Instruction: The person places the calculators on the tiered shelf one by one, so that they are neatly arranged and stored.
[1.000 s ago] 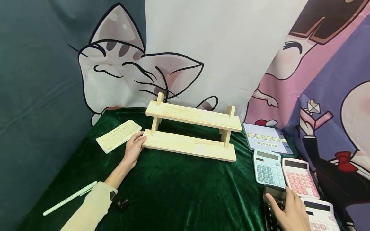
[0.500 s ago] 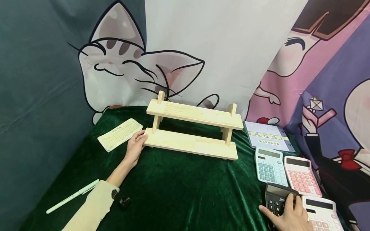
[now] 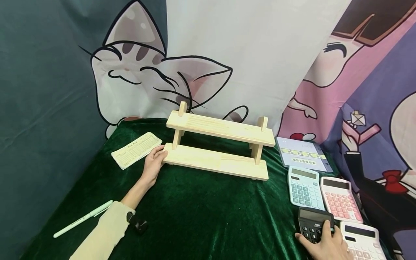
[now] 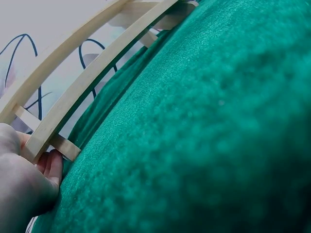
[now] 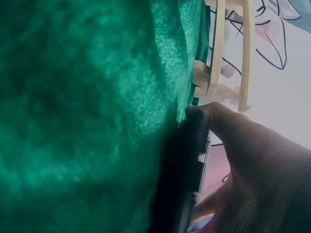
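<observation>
Right fingers [image 3: 326,229] moved down, gripping black calculator [image 3: 311,221]; left fingers [image 3: 160,156] pinch shelf [image 3: 211,159].

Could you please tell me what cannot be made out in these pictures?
Head view: lower keys of the black calculator, under the right hand.
Head view: near end of the white calculator, cut off below.
Head view: print on the paper pad, too small to read.
Right wrist view: the black calculator's casing details, blurred.
</observation>
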`<state>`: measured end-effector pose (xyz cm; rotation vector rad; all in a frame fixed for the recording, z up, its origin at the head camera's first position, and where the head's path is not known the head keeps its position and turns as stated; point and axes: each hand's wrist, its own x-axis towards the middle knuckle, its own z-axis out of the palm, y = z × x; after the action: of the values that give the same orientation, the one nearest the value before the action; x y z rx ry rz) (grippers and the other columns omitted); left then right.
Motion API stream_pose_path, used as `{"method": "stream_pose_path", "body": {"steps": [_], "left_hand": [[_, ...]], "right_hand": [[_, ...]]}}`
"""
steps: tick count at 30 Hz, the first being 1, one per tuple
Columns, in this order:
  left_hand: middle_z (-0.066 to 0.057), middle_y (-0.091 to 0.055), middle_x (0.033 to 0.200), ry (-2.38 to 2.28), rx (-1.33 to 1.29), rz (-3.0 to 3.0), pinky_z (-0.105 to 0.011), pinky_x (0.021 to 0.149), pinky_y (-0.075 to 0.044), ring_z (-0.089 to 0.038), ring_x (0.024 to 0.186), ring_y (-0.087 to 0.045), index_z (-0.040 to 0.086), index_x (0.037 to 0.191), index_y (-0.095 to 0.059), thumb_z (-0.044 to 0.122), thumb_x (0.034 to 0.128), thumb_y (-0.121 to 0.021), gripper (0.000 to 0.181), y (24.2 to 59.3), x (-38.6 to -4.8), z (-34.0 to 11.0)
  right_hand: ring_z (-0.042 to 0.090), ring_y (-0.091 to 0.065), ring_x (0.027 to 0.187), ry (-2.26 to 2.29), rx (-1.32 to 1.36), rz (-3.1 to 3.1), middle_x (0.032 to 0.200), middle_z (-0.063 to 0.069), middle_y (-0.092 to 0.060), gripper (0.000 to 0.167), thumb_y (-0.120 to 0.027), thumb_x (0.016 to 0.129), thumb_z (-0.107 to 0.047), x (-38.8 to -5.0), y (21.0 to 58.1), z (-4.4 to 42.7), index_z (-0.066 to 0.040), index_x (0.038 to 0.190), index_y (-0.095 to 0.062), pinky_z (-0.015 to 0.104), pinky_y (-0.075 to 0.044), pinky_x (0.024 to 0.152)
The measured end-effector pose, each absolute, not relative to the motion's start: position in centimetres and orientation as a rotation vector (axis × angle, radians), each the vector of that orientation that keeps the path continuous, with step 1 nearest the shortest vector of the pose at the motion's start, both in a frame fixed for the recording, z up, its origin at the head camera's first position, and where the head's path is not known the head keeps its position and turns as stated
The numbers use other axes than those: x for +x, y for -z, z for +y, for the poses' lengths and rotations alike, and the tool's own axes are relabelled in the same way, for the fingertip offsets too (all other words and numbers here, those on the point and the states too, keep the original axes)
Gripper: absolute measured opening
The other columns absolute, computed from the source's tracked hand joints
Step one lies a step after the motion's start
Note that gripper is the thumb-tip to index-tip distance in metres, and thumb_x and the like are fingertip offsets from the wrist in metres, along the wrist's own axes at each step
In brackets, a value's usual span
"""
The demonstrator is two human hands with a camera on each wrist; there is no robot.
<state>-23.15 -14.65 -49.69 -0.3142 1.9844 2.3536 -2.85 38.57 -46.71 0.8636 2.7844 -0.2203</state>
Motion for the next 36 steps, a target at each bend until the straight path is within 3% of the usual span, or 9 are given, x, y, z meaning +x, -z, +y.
{"method": "stream_pose_path", "body": {"steps": [11, 18, 26, 36], "left_hand": [[-0.011, -0.051, 0.141, -2.357, -0.312, 1.984, -0.018, 0.091, -0.045, -0.013, 0.118, -0.052, 0.013, 0.148, -0.040, 0.029, 0.1024, -0.056, 0.051, 49.8, -23.2, -14.7], [-0.011, -0.050, 0.142, -2.348, -0.317, 1.985, -0.027, 0.101, -0.042, -0.017, 0.124, -0.051, 0.014, 0.149, -0.040, 0.029, 0.1029, -0.055, 0.050, 49.7, -23.2, -14.7], [-0.015, -0.047, 0.146, -2.356, -0.314, 1.957, -0.037, 0.109, -0.038, -0.022, 0.128, -0.048, 0.012, 0.150, -0.037, 0.025, 0.1037, -0.052, 0.050, 49.2, -22.9, -14.7], [-0.013, -0.050, 0.141, -2.358, -0.309, 1.986, -0.028, 0.100, -0.042, -0.018, 0.123, -0.051, 0.014, 0.148, -0.040, 0.028, 0.1030, -0.054, 0.049, 49.7, -23.2, -14.7]], "right_hand": [[0.063, -0.032, 0.126, 0.209, 0.748, 2.788, 0.141, 0.039, -0.025, 0.124, -0.061, 0.073, -0.083, -3.5, 45.7, 38.5, 0.010, 0.147, -0.027, 0.077, -0.031, 0.097], [0.063, -0.036, 0.123, 0.204, 0.640, 2.862, 0.143, 0.036, -0.029, 0.124, -0.061, 0.071, -0.084, -4.0, 45.5, 37.8, 0.010, 0.147, -0.031, 0.075, -0.030, 0.097], [0.060, -0.039, 0.120, 0.194, 0.521, 2.943, 0.141, 0.036, -0.030, 0.119, -0.065, 0.072, -0.080, -5.1, 44.8, 36.2, 0.009, 0.145, -0.034, 0.070, -0.036, 0.086], [0.056, -0.045, 0.116, 0.219, 0.235, 3.171, 0.141, 0.031, -0.038, 0.105, -0.073, 0.074, -0.069, -6.5, 43.7, 33.8, 0.004, 0.143, -0.042, 0.068, -0.037, 0.079]]}}
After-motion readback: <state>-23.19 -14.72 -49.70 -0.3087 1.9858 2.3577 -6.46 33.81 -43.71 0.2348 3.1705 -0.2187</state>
